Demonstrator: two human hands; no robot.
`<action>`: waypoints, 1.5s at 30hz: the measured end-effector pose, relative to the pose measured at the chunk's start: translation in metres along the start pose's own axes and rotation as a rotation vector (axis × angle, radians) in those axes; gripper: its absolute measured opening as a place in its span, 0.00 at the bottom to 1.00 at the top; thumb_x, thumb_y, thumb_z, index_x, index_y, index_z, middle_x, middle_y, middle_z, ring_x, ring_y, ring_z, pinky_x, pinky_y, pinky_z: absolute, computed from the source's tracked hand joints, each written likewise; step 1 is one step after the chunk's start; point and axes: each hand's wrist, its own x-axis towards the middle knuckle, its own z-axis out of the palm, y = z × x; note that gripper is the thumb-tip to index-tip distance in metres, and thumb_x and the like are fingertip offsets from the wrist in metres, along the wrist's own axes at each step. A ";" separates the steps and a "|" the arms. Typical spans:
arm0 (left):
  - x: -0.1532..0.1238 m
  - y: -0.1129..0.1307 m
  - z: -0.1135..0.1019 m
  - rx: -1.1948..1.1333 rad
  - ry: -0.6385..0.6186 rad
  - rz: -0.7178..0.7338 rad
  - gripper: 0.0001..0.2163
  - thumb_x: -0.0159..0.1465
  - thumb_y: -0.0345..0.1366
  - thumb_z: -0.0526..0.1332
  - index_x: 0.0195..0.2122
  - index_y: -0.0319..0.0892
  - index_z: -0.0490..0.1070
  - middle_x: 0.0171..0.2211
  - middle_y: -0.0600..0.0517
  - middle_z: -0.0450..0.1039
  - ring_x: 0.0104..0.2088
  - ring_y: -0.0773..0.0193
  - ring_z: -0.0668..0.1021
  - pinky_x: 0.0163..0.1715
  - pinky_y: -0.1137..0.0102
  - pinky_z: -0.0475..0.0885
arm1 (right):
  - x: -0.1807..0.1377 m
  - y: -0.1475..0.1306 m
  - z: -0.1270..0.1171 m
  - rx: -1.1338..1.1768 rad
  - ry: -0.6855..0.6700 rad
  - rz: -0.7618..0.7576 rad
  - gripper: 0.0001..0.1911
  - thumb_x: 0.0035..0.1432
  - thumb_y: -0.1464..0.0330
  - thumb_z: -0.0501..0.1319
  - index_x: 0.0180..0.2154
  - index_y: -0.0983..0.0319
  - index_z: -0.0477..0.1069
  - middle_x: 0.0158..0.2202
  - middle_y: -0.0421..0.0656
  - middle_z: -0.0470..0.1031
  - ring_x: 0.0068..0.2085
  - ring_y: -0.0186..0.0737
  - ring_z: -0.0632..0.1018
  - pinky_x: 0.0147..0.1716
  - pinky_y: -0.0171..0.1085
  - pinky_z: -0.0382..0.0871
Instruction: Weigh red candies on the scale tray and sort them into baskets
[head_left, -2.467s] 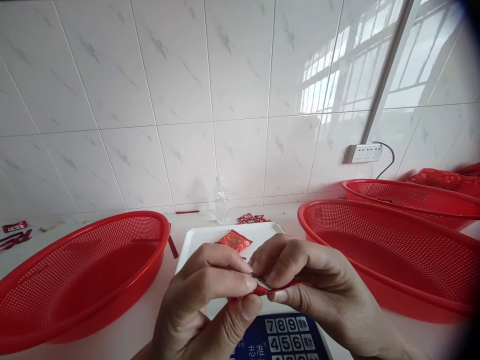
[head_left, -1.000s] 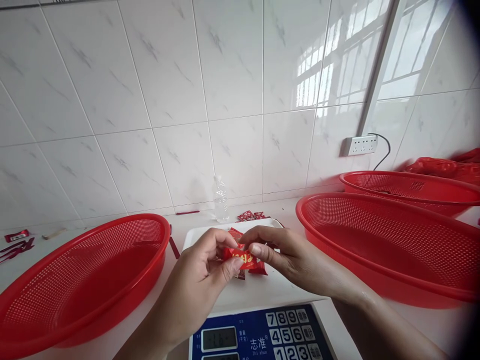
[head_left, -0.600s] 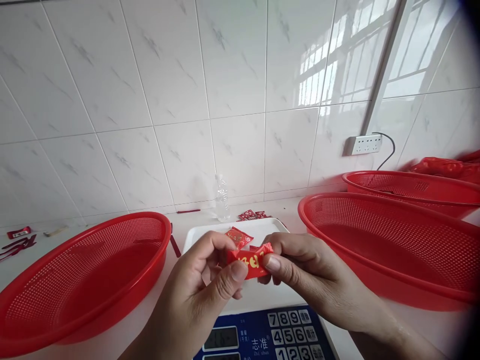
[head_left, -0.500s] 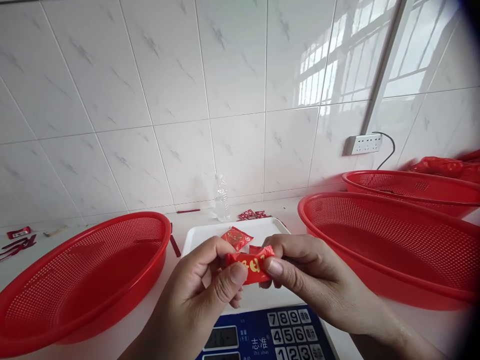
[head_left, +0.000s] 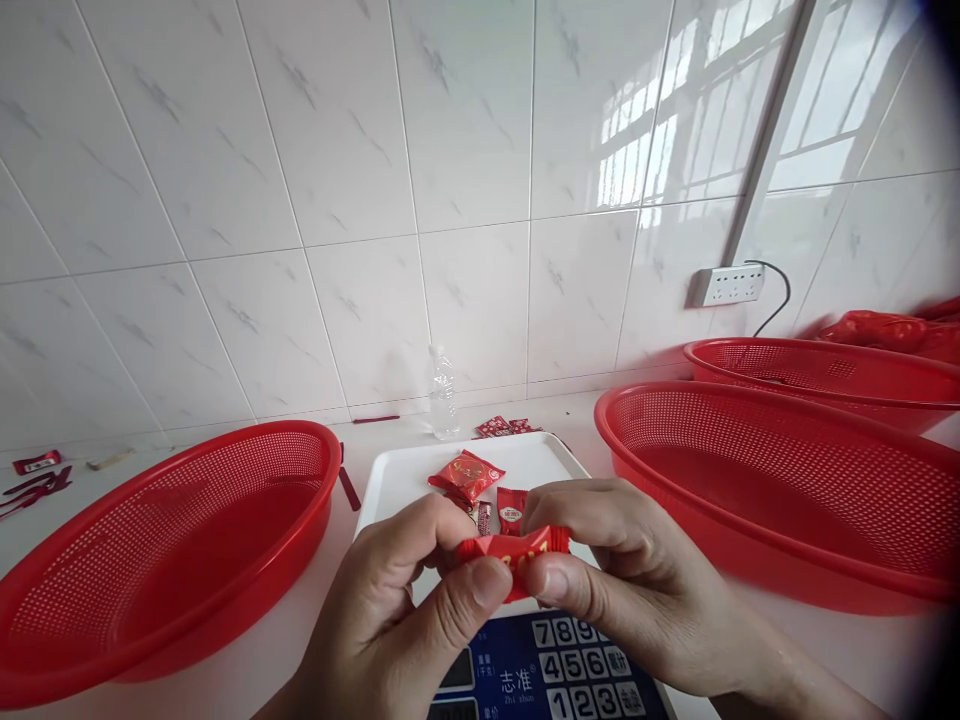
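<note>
My left hand (head_left: 390, 620) and my right hand (head_left: 630, 585) both pinch a small red candy packet with yellow print (head_left: 514, 555) between thumb and forefinger, above the front of a white scale tray (head_left: 405, 480). On the tray behind it lie a larger red packet (head_left: 466, 474) and two small packets (head_left: 501, 512). The scale's blue keypad (head_left: 577, 680) shows below my hands.
A red mesh basket (head_left: 150, 550) stands left of the scale, and two more red baskets (head_left: 772, 480) at the right. A clear plastic bottle (head_left: 443, 392) and loose red packets (head_left: 506, 427) lie by the tiled wall. A socket strip (head_left: 726, 285) hangs on the wall.
My hands picked a red packet off the tray, lifted it and drew it back toward me over the keypad. Both hands keep pinching it; two small packets now lie bare on the tray.
</note>
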 end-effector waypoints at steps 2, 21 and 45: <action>0.001 -0.002 -0.002 -0.093 -0.045 -0.051 0.19 0.63 0.53 0.63 0.25 0.44 0.67 0.21 0.57 0.61 0.25 0.68 0.64 0.27 0.70 0.59 | -0.001 0.000 0.002 0.036 0.008 0.068 0.23 0.67 0.55 0.58 0.25 0.62 0.69 0.22 0.35 0.62 0.23 0.29 0.62 0.22 0.30 0.57; 0.006 -0.004 -0.008 -0.213 -0.175 -0.062 0.21 0.63 0.56 0.60 0.25 0.44 0.67 0.22 0.54 0.66 0.25 0.65 0.68 0.27 0.69 0.64 | -0.001 0.001 0.004 0.153 0.012 0.234 0.24 0.64 0.51 0.60 0.25 0.63 0.71 0.22 0.40 0.70 0.25 0.31 0.70 0.24 0.32 0.63; 0.006 -0.002 -0.006 0.274 0.135 0.421 0.10 0.63 0.31 0.67 0.39 0.58 0.77 0.36 0.61 0.78 0.39 0.69 0.77 0.40 0.76 0.74 | -0.001 0.004 0.005 -0.106 0.234 -0.095 0.06 0.61 0.64 0.67 0.34 0.57 0.74 0.34 0.41 0.79 0.38 0.37 0.78 0.37 0.38 0.75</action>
